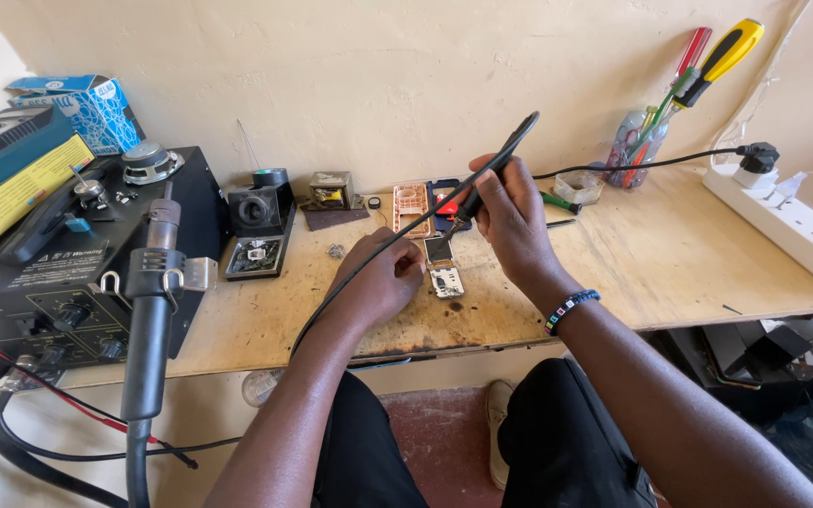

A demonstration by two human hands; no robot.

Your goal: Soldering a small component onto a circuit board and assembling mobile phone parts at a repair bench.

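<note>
Work is judged mid-course: the right hand grips a black corded soldering iron, tip down over a small opened phone circuit board near the wooden surface's front edge, which the left hand's curled fingers steady; reassembly remains.

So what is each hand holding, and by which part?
Right hand holds the soldering iron by its handle; left hand steadies the small board.

rework station left on bench, power strip right, circuit board between
</note>
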